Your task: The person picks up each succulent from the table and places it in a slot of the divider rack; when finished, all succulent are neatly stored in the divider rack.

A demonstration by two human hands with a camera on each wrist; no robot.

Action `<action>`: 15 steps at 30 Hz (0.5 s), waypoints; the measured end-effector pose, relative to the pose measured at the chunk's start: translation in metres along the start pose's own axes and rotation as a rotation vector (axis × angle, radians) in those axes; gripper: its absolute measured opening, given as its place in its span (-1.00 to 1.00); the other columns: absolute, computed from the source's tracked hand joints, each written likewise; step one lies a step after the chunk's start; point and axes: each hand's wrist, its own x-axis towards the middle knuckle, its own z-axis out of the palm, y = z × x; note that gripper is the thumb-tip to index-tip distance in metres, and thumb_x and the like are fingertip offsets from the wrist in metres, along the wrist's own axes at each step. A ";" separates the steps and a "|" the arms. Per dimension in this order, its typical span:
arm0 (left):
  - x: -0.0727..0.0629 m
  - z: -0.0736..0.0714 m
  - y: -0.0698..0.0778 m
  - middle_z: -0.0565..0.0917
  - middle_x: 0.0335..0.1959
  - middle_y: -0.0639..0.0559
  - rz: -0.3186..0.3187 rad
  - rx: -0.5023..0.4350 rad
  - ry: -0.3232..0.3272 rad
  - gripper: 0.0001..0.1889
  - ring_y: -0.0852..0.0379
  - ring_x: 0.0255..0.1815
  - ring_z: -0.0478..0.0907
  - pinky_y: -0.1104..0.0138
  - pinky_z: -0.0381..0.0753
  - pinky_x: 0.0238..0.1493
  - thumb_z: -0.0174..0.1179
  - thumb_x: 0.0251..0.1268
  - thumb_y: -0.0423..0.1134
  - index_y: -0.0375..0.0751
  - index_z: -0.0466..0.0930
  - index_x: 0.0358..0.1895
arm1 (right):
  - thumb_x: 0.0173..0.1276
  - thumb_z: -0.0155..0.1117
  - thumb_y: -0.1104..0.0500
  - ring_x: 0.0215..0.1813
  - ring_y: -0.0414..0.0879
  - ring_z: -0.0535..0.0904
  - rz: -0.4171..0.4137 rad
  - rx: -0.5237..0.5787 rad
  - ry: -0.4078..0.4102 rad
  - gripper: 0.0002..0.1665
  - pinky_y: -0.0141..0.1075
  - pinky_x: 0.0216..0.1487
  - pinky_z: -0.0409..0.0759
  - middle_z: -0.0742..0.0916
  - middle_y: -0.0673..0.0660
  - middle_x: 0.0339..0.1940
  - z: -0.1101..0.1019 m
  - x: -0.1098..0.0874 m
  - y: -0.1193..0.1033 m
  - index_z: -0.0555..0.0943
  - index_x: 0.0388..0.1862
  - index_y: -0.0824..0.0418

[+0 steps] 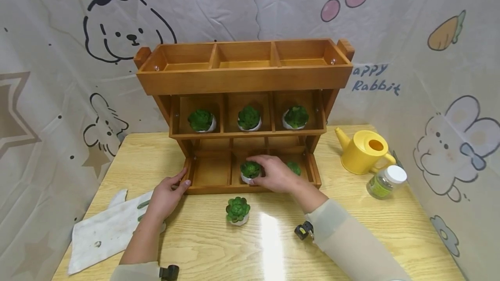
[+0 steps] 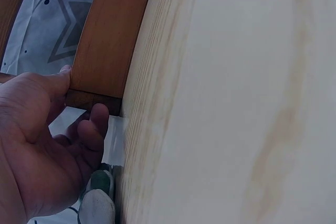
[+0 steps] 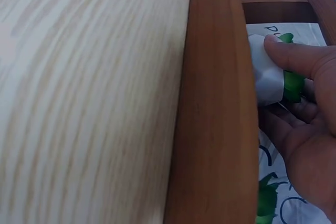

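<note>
A three-tier wooden planter shelf (image 1: 244, 82) stands at the back of the table. My right hand (image 1: 275, 174) grips a small potted succulent (image 1: 250, 170) in the middle compartment of the bottom tier. In the right wrist view, the thumb presses its white pot (image 3: 269, 74), behind the shelf's front board (image 3: 215, 108). At the bottom tier's left front corner, my left hand (image 1: 168, 196) holds the shelf's edge; the left wrist view has thumb and fingers about that wooden corner (image 2: 97, 100). Another potted succulent (image 1: 294, 168), partly hidden by my right hand, sits in the bottom right compartment.
On the table before the shelf stands a potted succulent (image 1: 238, 210). The middle tier bears three more, one per compartment (image 1: 250, 118). White gloves (image 1: 105, 231) lie at left. A yellow watering can (image 1: 363, 151) and a white-lidded jar (image 1: 386, 182) stand at right.
</note>
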 end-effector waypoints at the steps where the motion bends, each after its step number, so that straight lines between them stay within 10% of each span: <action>1: 0.000 0.000 0.000 0.56 0.19 -0.24 0.001 -0.001 0.000 -0.34 -0.15 0.16 0.56 0.00 0.59 0.06 0.10 0.57 0.21 0.11 0.27 0.61 | 0.28 0.58 0.04 0.36 0.09 0.54 0.001 -0.001 -0.001 -0.20 -0.04 0.31 0.54 0.61 0.18 0.40 0.001 0.001 0.000 0.52 0.47 0.11; 15: 0.000 0.000 0.000 0.58 0.14 -0.21 0.003 0.009 0.009 -0.36 -0.11 0.11 0.56 0.10 0.57 -0.02 0.11 0.58 0.17 0.10 0.29 0.60 | 0.29 0.57 0.06 0.29 0.07 0.59 -0.022 -0.037 -0.064 -0.29 -0.04 0.31 0.52 0.68 0.16 0.28 0.006 0.008 0.007 0.56 0.39 0.11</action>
